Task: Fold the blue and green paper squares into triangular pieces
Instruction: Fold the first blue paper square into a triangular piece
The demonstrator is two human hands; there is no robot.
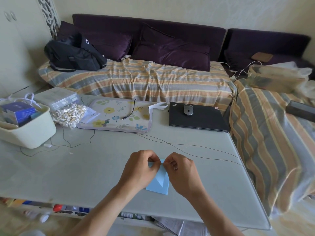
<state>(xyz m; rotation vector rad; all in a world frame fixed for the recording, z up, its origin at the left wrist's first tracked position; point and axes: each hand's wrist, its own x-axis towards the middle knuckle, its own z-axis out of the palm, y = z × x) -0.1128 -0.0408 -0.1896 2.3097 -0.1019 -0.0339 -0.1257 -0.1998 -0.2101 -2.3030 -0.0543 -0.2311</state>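
Pinching the far edge of the blue paper [159, 182], the left hand [141, 169] curls its fingers round the sheet, likely to line up a fold. Just right of it, the right hand [183, 172] pinches the same edge, fingers bent, so both steady the corner while the paper lies flat on the table [95, 167]. No green paper shows. Beyond the right hand, a black laptop [197, 117] reads "ThinkPad".

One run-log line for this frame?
step: folding | left hand: pinches blue paper | right hand: pinches its top edge | paper: on table | green paper: unseen
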